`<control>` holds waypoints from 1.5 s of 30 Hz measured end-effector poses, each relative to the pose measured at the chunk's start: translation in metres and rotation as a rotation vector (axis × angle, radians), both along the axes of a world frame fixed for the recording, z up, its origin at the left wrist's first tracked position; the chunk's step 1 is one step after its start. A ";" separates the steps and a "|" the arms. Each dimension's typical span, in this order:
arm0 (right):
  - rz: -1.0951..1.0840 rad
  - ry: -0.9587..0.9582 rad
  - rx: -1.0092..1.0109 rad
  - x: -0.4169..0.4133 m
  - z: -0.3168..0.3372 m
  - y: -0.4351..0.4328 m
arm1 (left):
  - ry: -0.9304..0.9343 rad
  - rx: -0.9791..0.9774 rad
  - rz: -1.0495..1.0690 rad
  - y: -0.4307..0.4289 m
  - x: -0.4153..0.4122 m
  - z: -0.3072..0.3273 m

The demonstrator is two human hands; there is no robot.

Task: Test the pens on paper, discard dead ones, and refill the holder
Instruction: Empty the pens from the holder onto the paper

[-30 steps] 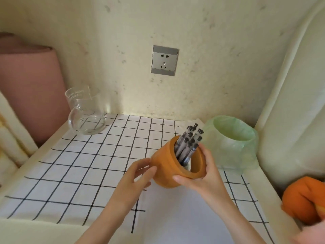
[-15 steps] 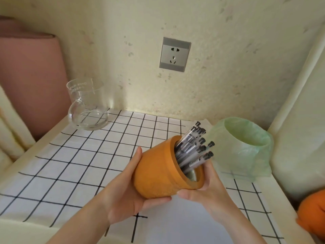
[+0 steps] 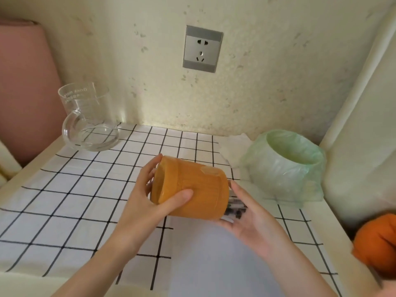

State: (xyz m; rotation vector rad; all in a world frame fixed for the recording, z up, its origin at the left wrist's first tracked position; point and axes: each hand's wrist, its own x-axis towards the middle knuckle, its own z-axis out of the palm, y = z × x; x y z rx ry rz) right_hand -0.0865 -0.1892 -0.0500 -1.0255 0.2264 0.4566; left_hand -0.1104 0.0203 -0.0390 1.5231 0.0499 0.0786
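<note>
My left hand [image 3: 147, 200] grips the base end of the orange pen holder [image 3: 192, 189], which lies tipped on its side above the table with its mouth pointing right. Several pens [image 3: 234, 209] with dark caps slide out of the mouth into my right hand [image 3: 246, 215], which is cupped palm-up just under the rim. Most of each pen is hidden inside the holder. A white sheet of paper [image 3: 214, 258] lies flat on the checked cloth beneath both hands.
A small bin lined with a green bag [image 3: 285, 166] stands at the right rear. A clear glass jug [image 3: 87, 118] sits at the left rear. An orange object [image 3: 377, 243] lies at the right edge. A wall socket [image 3: 202, 49] is behind.
The holder has gone from upright to tipped fully on its side, mouth to the right. The pens now slide out into my right hand, which moved from the holder's wall to below its mouth.
</note>
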 end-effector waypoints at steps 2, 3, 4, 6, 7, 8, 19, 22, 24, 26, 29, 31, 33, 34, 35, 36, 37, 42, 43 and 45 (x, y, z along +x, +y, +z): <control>-0.033 0.007 -0.038 0.001 -0.002 -0.001 | -0.019 0.009 0.001 -0.001 -0.001 -0.001; -0.059 -0.003 -0.049 0.001 -0.001 -0.002 | -0.022 0.007 0.004 -0.001 0.000 -0.001; -0.087 -0.011 -0.048 0.001 0.000 -0.004 | -0.038 0.006 0.016 0.000 0.000 0.000; -0.108 -0.015 -0.036 0.001 0.003 -0.007 | -0.061 -0.012 0.044 0.002 0.001 0.001; -0.105 -0.016 -0.040 0.002 0.005 -0.008 | -0.067 -0.016 0.058 0.003 0.001 0.002; -0.103 -0.020 -0.053 0.003 0.005 -0.010 | -0.078 -0.014 0.072 0.004 0.001 0.003; -0.170 -0.026 -0.108 0.005 0.002 -0.011 | -0.059 -0.051 0.130 0.008 0.001 0.001; -0.171 -0.050 -0.153 0.005 -0.002 -0.010 | -0.021 -0.107 0.146 0.014 0.003 -0.001; -0.179 -0.077 -0.180 0.005 -0.002 -0.009 | 0.003 -0.120 0.151 0.018 0.003 -0.002; -0.188 -0.092 -0.175 0.004 0.000 -0.008 | 0.023 -0.118 0.154 0.020 0.004 -0.003; -0.186 -0.095 -0.179 0.003 0.000 -0.010 | 0.032 -0.092 0.155 0.021 0.004 -0.003; -0.201 -0.113 -0.231 0.003 -0.001 -0.013 | 0.011 -0.047 0.163 0.020 0.002 -0.002; -0.214 -0.146 -0.345 0.003 -0.003 -0.014 | -0.001 -0.013 0.168 0.019 0.001 -0.001; -0.214 -0.180 -0.455 0.003 -0.005 -0.014 | -0.003 -0.009 0.171 0.020 0.001 -0.001; -0.208 -0.231 -0.588 0.002 -0.006 -0.014 | -0.007 -0.007 0.175 0.019 0.001 -0.001; -0.199 -0.298 -0.713 0.002 -0.007 -0.013 | -0.016 -0.001 0.180 0.019 0.002 -0.001; -0.186 -0.371 -0.825 0.001 -0.009 -0.012 | -0.026 0.008 0.186 0.019 0.003 -0.001; 0.015 -0.575 -1.140 -0.004 -0.015 -0.005 | -0.049 0.035 0.203 0.019 0.004 -0.002; 0.126 -0.622 -1.170 -0.006 -0.016 -0.003 | -0.052 0.037 0.201 0.019 0.004 -0.002; 0.347 -0.733 -1.286 -0.009 -0.020 0.002 | -0.056 0.039 0.204 0.019 0.004 -0.002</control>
